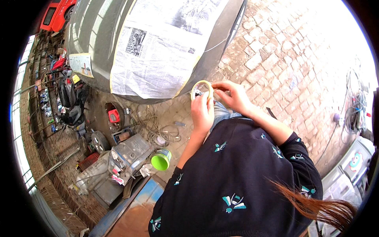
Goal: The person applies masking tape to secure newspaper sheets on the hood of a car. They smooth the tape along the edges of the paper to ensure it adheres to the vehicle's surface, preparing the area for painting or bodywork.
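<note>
A roll of yellowish masking tape [192, 91] is held up in front of my body, close to the car's lower edge. My left hand [203, 113] grips it from below, thumb and fingers closed on its rim. At the roll's right side my right hand [236, 98] has its thumb and forefinger bent together against the tape's edge; whether a strip has come loose there cannot be made out. Just beyond both hands, newspaper sheets [154, 73] cover part of a dark grey car panel [98, 35], with yellowish tape along their edges.
Left of me stand a lime-green bucket [161, 161], coiled hoses [152, 126], a tyre [100, 141] and a grey metal box [133, 150]. Brick paving [276, 71] spreads to the right, with cables [353, 106] and grey plastic chairs [351, 166]. A red vehicle [55, 17] is far left.
</note>
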A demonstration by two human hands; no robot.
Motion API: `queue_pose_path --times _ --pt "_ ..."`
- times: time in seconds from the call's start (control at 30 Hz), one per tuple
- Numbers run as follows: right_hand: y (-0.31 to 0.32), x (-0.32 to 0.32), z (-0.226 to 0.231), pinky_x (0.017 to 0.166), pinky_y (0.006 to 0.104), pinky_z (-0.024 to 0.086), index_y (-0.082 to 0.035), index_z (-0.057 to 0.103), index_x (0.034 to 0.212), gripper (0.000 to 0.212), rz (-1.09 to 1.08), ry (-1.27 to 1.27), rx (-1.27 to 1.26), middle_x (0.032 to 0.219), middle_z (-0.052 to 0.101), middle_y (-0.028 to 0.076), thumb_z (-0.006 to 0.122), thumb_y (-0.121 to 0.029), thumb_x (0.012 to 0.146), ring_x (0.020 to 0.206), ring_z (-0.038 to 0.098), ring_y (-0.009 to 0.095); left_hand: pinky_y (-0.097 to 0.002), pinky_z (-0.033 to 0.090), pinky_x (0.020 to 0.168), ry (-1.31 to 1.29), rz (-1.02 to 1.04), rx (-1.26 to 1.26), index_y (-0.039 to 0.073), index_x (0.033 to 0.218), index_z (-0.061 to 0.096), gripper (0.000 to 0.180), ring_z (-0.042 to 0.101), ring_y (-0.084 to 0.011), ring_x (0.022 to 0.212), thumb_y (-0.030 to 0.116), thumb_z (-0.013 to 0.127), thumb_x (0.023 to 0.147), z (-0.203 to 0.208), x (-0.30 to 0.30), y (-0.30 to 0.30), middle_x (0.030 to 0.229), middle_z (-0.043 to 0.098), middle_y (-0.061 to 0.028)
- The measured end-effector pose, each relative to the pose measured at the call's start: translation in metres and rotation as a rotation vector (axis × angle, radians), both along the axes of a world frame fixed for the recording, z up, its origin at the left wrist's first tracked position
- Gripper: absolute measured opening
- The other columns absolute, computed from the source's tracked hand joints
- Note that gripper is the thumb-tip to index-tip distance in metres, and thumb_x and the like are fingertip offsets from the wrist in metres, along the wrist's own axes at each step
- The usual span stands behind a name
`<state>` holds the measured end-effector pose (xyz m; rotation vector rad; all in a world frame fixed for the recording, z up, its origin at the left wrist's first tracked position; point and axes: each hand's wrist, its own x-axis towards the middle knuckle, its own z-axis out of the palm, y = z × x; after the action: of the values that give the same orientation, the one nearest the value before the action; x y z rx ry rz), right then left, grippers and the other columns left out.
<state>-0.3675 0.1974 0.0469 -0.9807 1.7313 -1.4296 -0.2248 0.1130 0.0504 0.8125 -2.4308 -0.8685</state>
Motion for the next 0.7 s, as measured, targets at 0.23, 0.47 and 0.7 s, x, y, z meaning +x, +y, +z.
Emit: queue_pose_path --times 0.23,0.47,0.7 --pt "-0.0023 0.0037 0.0008 0.067 0.0307 0.053 -0.004 0.07 0.093 0.015 -0.043 0.156 0.124 0.082 0.068 0.011 0.069 -0.012 0.08 0.073 0.067 0.021 -0.0448 0.043 0.073 -0.11 0.015 -0.061 0.002 0.106 0.059 0.021 0.057 -0.0352 0.079 0.01 0.059 0.086 0.0053 -0.0036 0.0047 0.085 0.061 -0.0159" --pt "-0.0031 0.0065 -0.0001 0.062 0.0319 0.051 -0.003 0.066 0.082 0.013 -0.058 0.015 0.112 0.072 0.066 0.01 0.067 -0.013 0.074 0.067 0.065 0.021 -0.0432 0.047 0.078 -0.035 0.066 0.032 0.002 0.109 0.058 0.024 0.061 -0.0369 0.09 0.008 0.058 0.086 0.0045 -0.0035 0.0068 0.098 0.065 -0.0176" --pt "-0.006 0.0043 -0.0031 0.064 0.0293 0.048 -0.002 0.064 0.079 0.012 -0.029 0.023 0.083 0.07 0.062 0.007 0.067 -0.012 0.073 0.067 0.059 0.016 -0.0389 0.05 0.075 0.012 0.11 0.129 0.005 0.104 0.063 0.019 0.065 -0.0327 0.087 0.005 0.061 0.085 0.0017 -0.0021 0.0042 0.099 0.068 -0.0148"
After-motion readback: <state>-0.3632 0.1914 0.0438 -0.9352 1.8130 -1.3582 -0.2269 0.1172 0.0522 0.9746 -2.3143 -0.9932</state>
